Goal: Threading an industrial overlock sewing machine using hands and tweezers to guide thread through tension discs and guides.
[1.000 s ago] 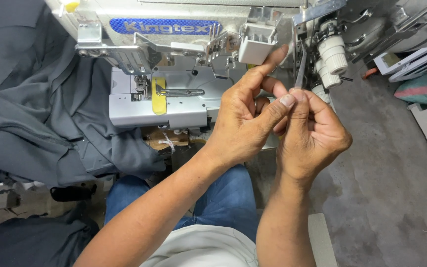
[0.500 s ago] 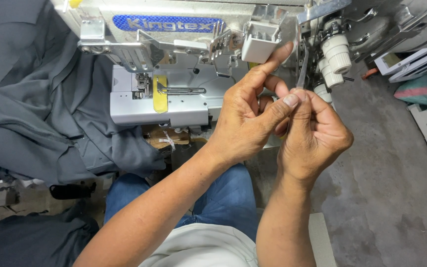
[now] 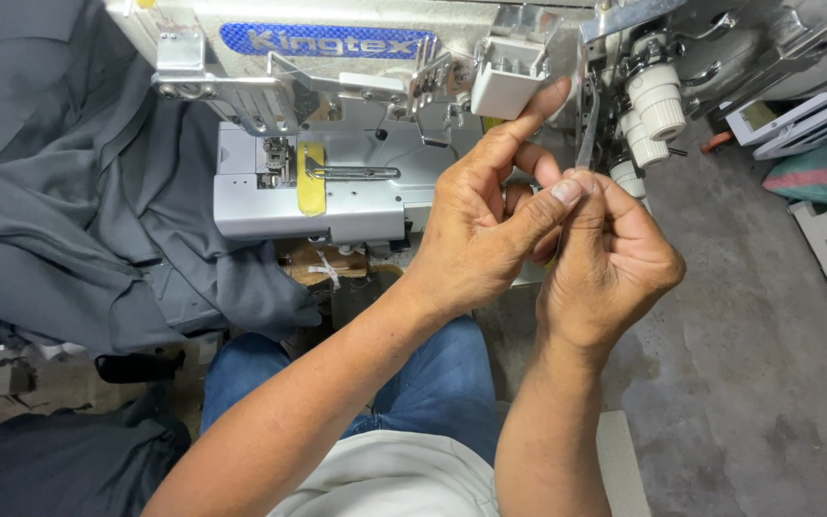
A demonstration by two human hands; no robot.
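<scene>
A: Left of frame: grey fabric (image 3: 59, 191) heaped beside sewing machine (image 3: 327, 182).
B: Centre: left hand (image 3: 485, 235), right hand (image 3: 610, 263), fingertips pinched together; thread not discernible. Slim metal lever (image 3: 588, 134) upright, directly above, nearer right hand.

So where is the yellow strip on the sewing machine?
The yellow strip sits upright on the sewing machine bed, upper centre-left of the head view, beside the needles and left of both hands.

Grey concrete floor (image 3: 768, 383) — stained, evenly lit
</scene>
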